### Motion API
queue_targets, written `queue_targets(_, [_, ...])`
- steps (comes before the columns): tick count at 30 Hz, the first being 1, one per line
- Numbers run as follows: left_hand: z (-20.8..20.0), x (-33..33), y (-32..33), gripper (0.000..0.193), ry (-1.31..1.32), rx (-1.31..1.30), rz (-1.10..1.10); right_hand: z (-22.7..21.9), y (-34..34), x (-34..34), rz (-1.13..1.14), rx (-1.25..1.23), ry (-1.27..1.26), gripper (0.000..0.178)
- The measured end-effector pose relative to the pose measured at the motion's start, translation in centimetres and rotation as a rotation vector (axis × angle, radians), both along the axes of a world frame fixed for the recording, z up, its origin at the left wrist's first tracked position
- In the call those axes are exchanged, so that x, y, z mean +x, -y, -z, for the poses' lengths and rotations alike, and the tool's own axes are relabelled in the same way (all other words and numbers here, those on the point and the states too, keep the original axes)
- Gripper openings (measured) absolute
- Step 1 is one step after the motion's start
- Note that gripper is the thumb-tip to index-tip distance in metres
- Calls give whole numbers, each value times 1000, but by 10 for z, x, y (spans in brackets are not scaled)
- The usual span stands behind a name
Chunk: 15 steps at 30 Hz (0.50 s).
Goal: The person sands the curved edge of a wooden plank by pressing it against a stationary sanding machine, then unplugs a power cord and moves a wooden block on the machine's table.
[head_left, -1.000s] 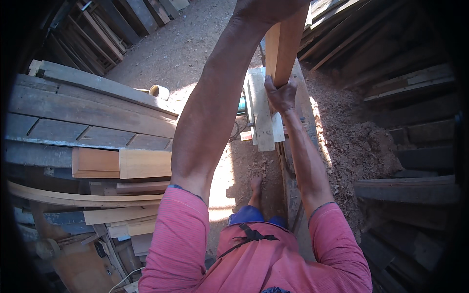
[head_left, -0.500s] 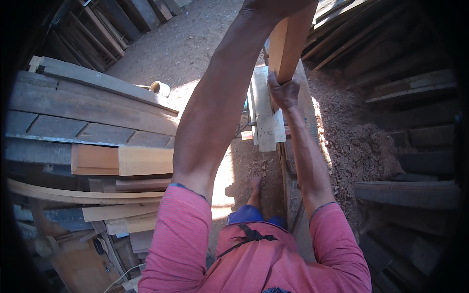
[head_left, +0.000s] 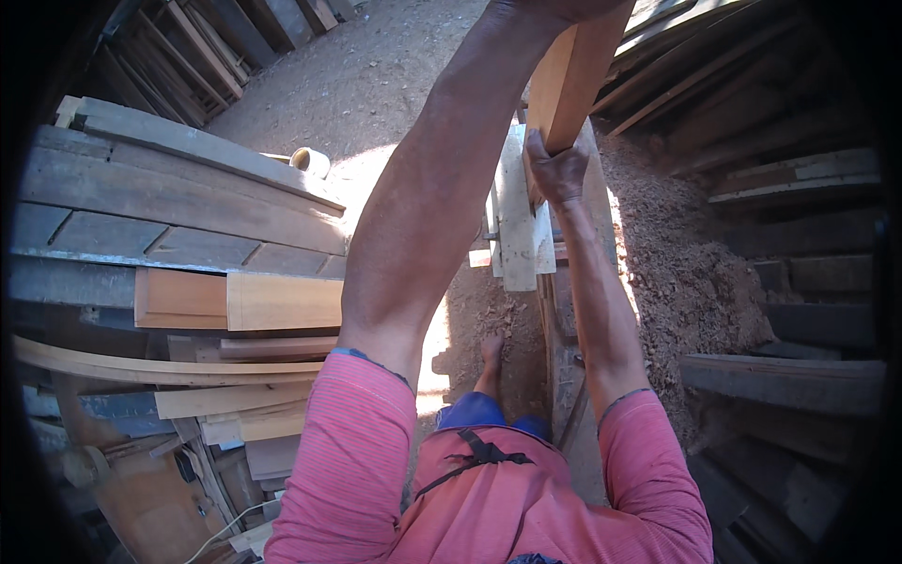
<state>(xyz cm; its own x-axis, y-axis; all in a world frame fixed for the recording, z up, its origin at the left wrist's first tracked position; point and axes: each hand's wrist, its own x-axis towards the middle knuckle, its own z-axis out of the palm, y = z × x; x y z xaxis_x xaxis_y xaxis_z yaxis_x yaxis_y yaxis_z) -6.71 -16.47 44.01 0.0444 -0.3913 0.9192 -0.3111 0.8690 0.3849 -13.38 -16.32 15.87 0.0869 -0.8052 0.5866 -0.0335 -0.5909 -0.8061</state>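
Observation:
A long, thick wooden board [head_left: 567,89], light brown with a paler side face, is raised steeply toward the upper edge of the view. My right hand [head_left: 560,175] is closed around its near, lower end, thumb on the left side. My left arm stretches far forward, and my left hand [head_left: 564,7] lies against the board's upper part. The top edge cuts that hand off, so its fingers are hidden. Beneath the board, pale planks [head_left: 516,249] lie on a narrow wooden bench [head_left: 598,202].
Stacked timber [head_left: 178,193] and lighter board pieces [head_left: 284,303] fill the left side. A round, pale container [head_left: 310,163] lies beyond the stack. Wood shavings [head_left: 691,301] cover the ground right of the bench. More planks [head_left: 785,376] stand in shade at far right.
The board and both forearms appear slightly farther right, while the whole view has shifted a little. My right hand keeps its grip on the lower end.

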Motion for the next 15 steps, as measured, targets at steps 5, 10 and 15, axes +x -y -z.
queue_targets(5, [1,2,-1,52,-45,41,63,0,4,0,-4,45,-36,25])
queue_targets(10, [5,0,9,45,68,-100,-115,-4,12,-2,65,-109,-73,30])
queue_targets(15, [-1,12,5,35,-32,85,-9,-1,13,3,-25,88,-83,38])
